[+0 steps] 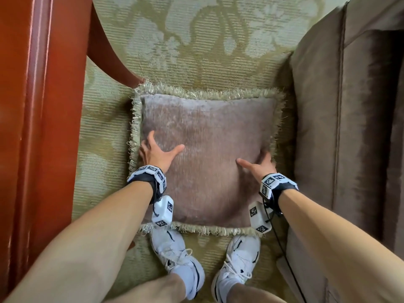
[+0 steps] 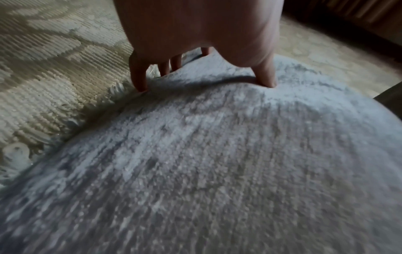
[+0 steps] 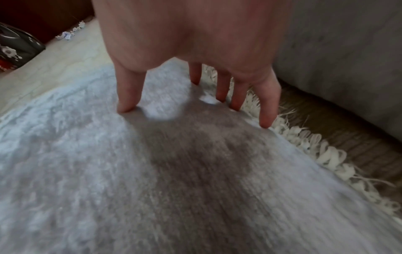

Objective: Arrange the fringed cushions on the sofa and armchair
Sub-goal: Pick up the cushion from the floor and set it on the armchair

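Note:
A mauve plush cushion (image 1: 207,154) with a beige fringe lies flat on the patterned carpet (image 1: 196,40), between a red-brown wooden piece and a brown sofa. My left hand (image 1: 156,153) is at its left edge: the thumb presses into the plush top, and the straight fingers (image 2: 139,80) reach down onto the fringe beside the cushion (image 2: 217,154). My right hand (image 1: 258,165) is near the right edge. Its thumb and spread straight fingers (image 3: 266,110) touch the cushion (image 3: 152,171) just inside the fringe. Neither hand curls round the cushion.
The brown velvet sofa (image 1: 349,127) rises close on the right, a hand's width from the fringe. Polished wooden furniture (image 1: 43,127) with a curved arm (image 1: 105,51) bounds the left. My white shoes (image 1: 175,254) stand at the cushion's near edge. A dark bag (image 3: 17,48) lies further off.

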Available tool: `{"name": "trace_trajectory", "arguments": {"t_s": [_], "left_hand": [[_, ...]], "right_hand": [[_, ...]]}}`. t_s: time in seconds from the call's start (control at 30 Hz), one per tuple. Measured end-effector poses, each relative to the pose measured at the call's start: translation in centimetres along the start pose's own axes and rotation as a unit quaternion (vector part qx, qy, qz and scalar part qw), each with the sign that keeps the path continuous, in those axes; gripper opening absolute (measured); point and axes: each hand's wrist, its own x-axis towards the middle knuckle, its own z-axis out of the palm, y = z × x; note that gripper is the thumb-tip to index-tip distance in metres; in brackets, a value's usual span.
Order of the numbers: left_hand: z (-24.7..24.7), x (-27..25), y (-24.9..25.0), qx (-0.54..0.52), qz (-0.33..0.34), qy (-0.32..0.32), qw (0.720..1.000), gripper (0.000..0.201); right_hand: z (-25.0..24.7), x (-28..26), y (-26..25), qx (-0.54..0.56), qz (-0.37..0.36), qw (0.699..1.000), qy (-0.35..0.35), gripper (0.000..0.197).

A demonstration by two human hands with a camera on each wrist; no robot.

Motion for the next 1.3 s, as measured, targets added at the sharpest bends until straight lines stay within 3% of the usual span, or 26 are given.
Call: {"name": "trace_trajectory", "arguments": {"t_s": [0.17,0.33,0.57,0.7,0.87,0.97,1.2,1.3], "left_hand": [[-0.4,1.4,-1.6,-0.030,0.003,-0.005,1.000,0.112],[-0.5,1.9,-1.7,-0.015,-0.060,-0.016,0.998,0.133],[-0.6,2.4,-1.9,-0.006,-0.097,-0.059,0.993,0.149],[-1.0,1.7,-1.2,-0.075,-0.087,-0.079,0.990,0.140],[-0.8,0.6,-0.5,-0.105,-0.082,-0.064,0.989,0.137],[-1.1,-0.6,0.0,-0.099,-0.079,-0.060,0.990,0.149],[-1.7,-4.4,2.3,-0.067,-0.044,-0.050,0.996,0.141],[-2.1,-6.6,3.8,-0.054,-0.027,-0.048,0.997,0.141]], "right_hand": [[0.8,0.7,-0.6,-0.030,0.028,0.999,0.020,0.127],[1.0,1.0,-0.4,-0.038,0.047,0.997,0.041,0.141],[1.6,1.3,0.6,0.038,0.071,0.997,0.017,0.152],[1.5,1.3,0.8,0.100,0.057,0.993,-0.010,0.131],[1.0,0.5,0.2,0.103,0.038,0.994,-0.031,0.126],[0.6,-0.5,-0.2,0.086,0.041,0.994,-0.047,0.134],[-0.6,-4.1,-0.9,0.081,0.022,0.995,-0.049,0.165],[-1.6,-5.3,-0.6,0.080,0.025,0.996,-0.042,0.169]]}}
